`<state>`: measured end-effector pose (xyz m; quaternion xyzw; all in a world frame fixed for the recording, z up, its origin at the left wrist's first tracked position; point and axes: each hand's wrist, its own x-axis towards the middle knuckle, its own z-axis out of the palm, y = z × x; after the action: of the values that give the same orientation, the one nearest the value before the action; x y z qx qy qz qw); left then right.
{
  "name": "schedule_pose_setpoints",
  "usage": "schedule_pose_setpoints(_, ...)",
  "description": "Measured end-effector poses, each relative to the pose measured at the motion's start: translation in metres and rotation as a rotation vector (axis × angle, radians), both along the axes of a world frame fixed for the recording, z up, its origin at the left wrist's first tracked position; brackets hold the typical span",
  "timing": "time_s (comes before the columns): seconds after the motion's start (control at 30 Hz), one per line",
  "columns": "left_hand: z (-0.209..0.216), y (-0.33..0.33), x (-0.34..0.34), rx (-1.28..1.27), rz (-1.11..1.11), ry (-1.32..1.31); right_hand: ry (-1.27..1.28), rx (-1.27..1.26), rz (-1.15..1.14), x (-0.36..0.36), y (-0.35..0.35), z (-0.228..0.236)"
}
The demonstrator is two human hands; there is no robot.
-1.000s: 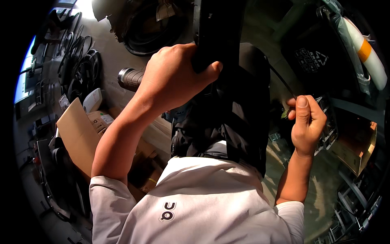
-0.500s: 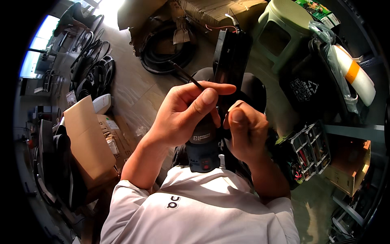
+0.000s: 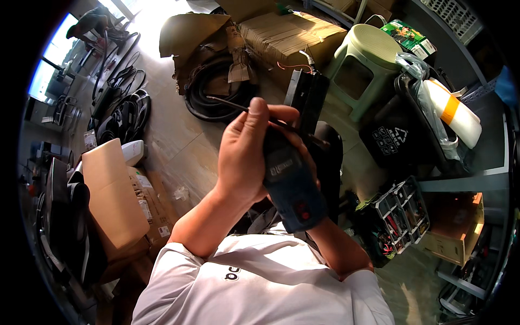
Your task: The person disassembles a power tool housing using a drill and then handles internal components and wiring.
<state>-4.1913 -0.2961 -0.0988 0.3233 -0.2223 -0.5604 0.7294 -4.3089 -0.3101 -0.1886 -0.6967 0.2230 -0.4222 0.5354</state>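
Shifted rightward over the lap since half a second ago, the cordless drill (image 3: 290, 179) now hides most of the right hand (image 3: 307, 156), whose grip I cannot tell; the left hand's (image 3: 242, 154) fingers pinch a slender dark rod (image 3: 225, 102).

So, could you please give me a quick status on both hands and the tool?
Left hand holding thin dark rod. Dark blue power tool in front of right hand, blocking view; its grip unclear. Long black case beyond the hands.
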Motion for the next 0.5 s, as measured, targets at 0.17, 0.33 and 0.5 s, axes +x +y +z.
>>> schedule_pose_setpoints(0.17,0.002,0.002,0.021,-0.223,0.258,-0.529,0.048,-0.08,0.143,-0.03,-0.014,0.007)
schedule_pose_setpoints(0.33,-0.001,0.003,0.039,-0.311,0.076,-0.137,-0.31,0.5,0.266,-0.064,-0.002,0.007)
schedule_pose_setpoints(0.5,-0.007,-0.007,0.015,-0.34,0.113,-0.057,-0.416,0.607,0.376,-0.065,0.002,-0.005)
